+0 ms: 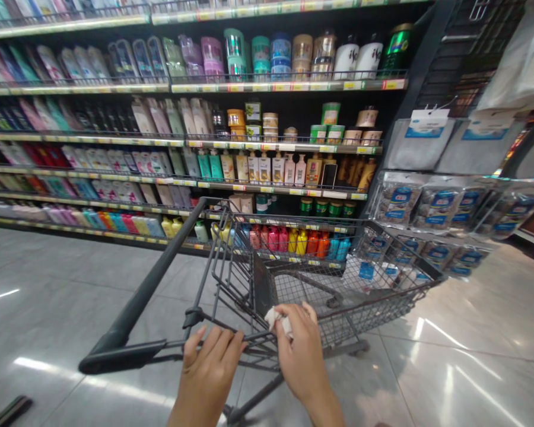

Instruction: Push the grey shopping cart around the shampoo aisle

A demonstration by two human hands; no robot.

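Note:
A grey metal shopping cart (136,305) stands side-on before me, its thick handle to the left and its wire basket to the right. My left hand (211,370) is closed over the cart's near upper rail, fingers curled on top. In my right hand (301,350) is a crumpled white tissue (273,318), pinched between thumb and fingers. The tissue is against or just above the same rail, right of my left hand; whether it touches the metal I cannot tell. Through the wires, the basket shows no goods.
Behind the cart runs a long shelf (289,86) with bottles and jars in several rows. Packs of metal scourers (440,201) hang at the right end. Shiny grey floor tiles (48,320) lie around the cart. A dark object (11,412) shows at the lower left.

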